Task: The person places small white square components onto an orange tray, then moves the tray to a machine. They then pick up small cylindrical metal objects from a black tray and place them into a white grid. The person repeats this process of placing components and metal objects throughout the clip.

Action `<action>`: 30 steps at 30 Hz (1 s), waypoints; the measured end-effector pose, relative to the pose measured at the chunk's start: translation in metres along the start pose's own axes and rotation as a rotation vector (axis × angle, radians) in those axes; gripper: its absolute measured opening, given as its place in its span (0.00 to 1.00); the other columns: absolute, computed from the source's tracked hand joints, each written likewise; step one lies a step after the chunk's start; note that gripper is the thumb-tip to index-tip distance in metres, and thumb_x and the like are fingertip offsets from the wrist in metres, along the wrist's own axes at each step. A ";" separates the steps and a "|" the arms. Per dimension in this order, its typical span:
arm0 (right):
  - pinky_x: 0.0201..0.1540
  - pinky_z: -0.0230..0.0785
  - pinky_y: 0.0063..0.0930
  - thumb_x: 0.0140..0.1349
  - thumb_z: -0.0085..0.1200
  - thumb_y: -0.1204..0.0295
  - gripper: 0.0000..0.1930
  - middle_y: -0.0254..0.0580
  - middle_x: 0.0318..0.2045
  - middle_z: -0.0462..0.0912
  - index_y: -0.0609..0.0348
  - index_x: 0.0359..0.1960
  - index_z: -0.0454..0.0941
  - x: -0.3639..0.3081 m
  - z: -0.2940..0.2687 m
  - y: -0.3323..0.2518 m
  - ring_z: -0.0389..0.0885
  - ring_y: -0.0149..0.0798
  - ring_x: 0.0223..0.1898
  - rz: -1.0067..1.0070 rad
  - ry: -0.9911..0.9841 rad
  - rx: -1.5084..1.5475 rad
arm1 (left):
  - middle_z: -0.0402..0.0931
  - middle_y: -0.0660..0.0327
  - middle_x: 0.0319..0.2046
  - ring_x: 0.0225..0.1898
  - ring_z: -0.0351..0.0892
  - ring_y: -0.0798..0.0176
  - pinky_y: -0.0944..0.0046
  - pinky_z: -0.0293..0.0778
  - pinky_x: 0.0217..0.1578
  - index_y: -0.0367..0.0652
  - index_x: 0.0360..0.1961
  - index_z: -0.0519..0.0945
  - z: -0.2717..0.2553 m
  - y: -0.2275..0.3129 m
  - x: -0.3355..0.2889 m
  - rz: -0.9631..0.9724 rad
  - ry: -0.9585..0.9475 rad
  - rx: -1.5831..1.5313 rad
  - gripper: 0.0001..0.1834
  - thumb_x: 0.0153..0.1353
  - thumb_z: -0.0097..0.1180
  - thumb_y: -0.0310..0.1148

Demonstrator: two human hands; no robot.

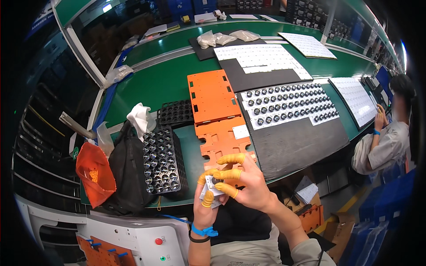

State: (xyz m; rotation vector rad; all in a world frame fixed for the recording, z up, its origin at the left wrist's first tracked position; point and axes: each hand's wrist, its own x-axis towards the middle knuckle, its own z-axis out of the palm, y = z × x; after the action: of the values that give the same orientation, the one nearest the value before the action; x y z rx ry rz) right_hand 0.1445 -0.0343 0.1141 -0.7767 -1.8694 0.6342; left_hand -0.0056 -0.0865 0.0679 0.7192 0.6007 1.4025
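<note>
Gripping 1 white piece (208, 188) in left fingers (207, 199), 1 dark part (216, 181) between right fingers (227, 190)

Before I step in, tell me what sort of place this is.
Probably a factory assembly station: the right hand wears yellow finger covers, a black tray holds rows of round parts, and a pale machine panel carries a red button.

the green bench (162, 86) is evenly lit, a strip lamp (404, 56) glares at right, edges bend toward black corners.
</note>
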 end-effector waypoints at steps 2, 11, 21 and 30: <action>0.54 0.68 0.39 0.55 0.67 0.73 0.16 0.47 0.53 0.77 0.55 0.47 0.84 0.000 -0.003 0.001 0.74 0.49 0.52 -0.025 -0.040 -0.002 | 0.73 0.63 0.42 0.30 0.69 0.73 0.70 0.66 0.29 0.42 0.65 0.65 0.000 -0.003 -0.002 -0.022 0.014 -0.051 0.34 0.69 0.52 0.57; 0.65 0.61 0.48 0.49 0.60 0.80 0.29 0.53 0.65 0.68 0.58 0.58 0.77 0.007 -0.031 0.002 0.66 0.56 0.66 -0.080 -0.343 0.039 | 0.74 0.62 0.43 0.26 0.65 0.70 0.69 0.63 0.26 0.42 0.62 0.67 -0.012 -0.006 0.000 -0.228 -0.084 -0.376 0.39 0.70 0.35 0.67; 0.58 0.68 0.42 0.50 0.64 0.79 0.25 0.41 0.59 0.77 0.55 0.54 0.79 0.004 -0.034 0.005 0.77 0.49 0.55 -0.163 -0.333 -0.026 | 0.74 0.60 0.36 0.23 0.66 0.69 0.68 0.64 0.23 0.39 0.60 0.69 -0.009 0.003 0.003 -0.329 -0.170 -0.314 0.40 0.72 0.28 0.67; 0.55 0.72 0.42 0.49 0.65 0.76 0.21 0.43 0.57 0.78 0.56 0.49 0.82 -0.003 -0.031 0.006 0.78 0.48 0.54 -0.298 -0.285 -0.241 | 0.73 0.61 0.33 0.23 0.67 0.67 0.68 0.65 0.20 0.39 0.58 0.70 -0.013 0.000 0.005 -0.397 -0.100 -0.376 0.39 0.72 0.27 0.66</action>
State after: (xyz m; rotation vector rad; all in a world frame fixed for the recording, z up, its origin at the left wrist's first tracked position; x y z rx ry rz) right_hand 0.1754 -0.0294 0.1200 -0.5620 -2.2992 0.3464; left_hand -0.0154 -0.0801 0.0594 0.3423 0.3606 1.0609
